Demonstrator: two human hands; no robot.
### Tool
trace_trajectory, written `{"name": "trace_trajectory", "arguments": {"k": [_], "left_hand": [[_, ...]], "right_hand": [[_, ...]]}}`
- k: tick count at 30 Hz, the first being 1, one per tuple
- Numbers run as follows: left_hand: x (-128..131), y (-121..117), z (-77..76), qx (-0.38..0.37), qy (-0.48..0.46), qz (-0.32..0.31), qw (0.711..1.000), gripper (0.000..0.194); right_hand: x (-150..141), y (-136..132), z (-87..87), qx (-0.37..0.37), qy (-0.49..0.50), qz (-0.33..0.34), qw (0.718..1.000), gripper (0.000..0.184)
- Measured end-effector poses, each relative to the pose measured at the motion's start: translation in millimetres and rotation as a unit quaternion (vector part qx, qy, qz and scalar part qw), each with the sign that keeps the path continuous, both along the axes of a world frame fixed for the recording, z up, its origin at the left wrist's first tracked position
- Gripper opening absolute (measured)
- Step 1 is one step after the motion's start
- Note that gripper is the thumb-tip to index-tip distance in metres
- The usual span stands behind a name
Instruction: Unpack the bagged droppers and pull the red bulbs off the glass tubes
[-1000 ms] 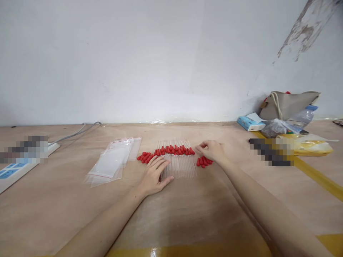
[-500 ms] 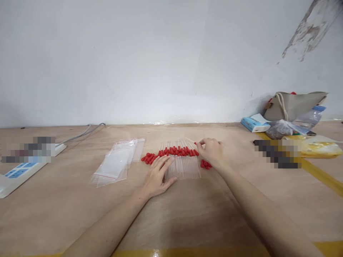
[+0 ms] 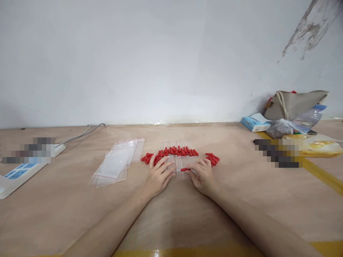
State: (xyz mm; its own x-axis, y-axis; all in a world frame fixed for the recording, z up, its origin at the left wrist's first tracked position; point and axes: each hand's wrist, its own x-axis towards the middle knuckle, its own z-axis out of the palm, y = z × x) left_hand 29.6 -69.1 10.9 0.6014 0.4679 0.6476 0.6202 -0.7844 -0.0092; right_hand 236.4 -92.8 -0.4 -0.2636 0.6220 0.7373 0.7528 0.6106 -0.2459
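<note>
My left hand [image 3: 158, 178] pinches a thin clear dropper tube [image 3: 177, 171] between thumb and fingers. At the tube's right end, my right hand [image 3: 204, 177] grips a red rubber bulb [image 3: 183, 170], which meets the tube; whether it is pushed on cannot be made out. Beneath and beyond the hands lie clear tubes [image 3: 183, 161] side by side. Farther back is a row of droppers with red bulbs [image 3: 180, 151]. Loose red bulbs [image 3: 146, 157] lie left of that row, partly behind my left fingers. Another small pile of bulbs [image 3: 212, 159] sits beyond my right hand.
Clear zip bags [image 3: 115, 164] lie fanned out on the wooden table [image 3: 171, 221] at left. A white power strip [image 3: 33, 169] is at far left. To the right are a tissue pack [image 3: 254, 123], a grey bag [image 3: 300, 103] and a yellow packet [image 3: 323, 148].
My right hand has come left and nearer to me, carrying a red bulb. My left hand has closed from lying spread to holding a tube. The right-hand bulb pile has shifted slightly right.
</note>
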Motion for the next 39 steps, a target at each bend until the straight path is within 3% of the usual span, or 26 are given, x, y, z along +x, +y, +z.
{"name": "trace_trajectory", "arguments": {"k": [10,20,31,39], "left_hand": [[4,-2,-0.9,-0.017,-0.016,-0.037,0.999,0.017],[1,-5,-1.8,0.007,-0.018,-0.030,0.999,0.019],[-1,-6,-0.1,0.025,-0.002,-0.050,0.998,0.015],[2,-8,1.1,0.035,-0.002,-0.060,0.998,0.015]], "right_hand": [[1,5,-8.3,0.045,-0.073,-0.010,0.996,0.011],[2,-1,-0.6,0.040,-0.114,0.004,0.993,0.019],[11,1,4.6,0.014,-0.144,0.083,0.986,0.024],[12,0,8.2,-0.005,-0.135,0.122,0.983,0.017]]}}
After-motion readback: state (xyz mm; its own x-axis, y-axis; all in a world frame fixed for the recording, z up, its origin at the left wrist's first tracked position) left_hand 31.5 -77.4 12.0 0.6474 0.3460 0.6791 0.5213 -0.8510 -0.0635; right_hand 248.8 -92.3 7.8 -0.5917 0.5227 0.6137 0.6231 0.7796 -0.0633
